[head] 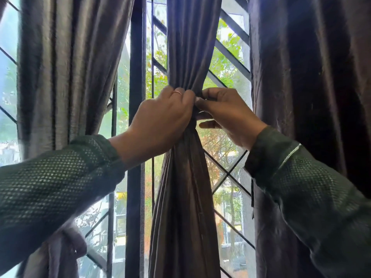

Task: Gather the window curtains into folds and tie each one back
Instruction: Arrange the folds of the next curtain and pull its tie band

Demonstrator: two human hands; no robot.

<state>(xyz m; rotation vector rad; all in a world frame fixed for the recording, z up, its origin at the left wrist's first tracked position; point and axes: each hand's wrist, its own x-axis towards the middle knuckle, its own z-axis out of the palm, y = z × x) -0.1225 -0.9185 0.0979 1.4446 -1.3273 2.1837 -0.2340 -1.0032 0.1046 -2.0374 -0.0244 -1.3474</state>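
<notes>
A dark brown-grey middle curtain hangs straight ahead, gathered into a narrow waist at hand height and spreading out again below. My left hand, with a ring on one finger, grips the gathered folds from the left. My right hand meets it from the right, its thumb and fingers pinching at the waist on a thin dark tie that I can barely make out. A left curtain hangs gathered, cinched low down by a tie-back. A right curtain hangs loose and dark.
Behind the curtains stands a window with a dark upright frame post, diagonal metal grille bars and mesh. Green trees and buildings show outside. My green patterned sleeves fill the lower corners.
</notes>
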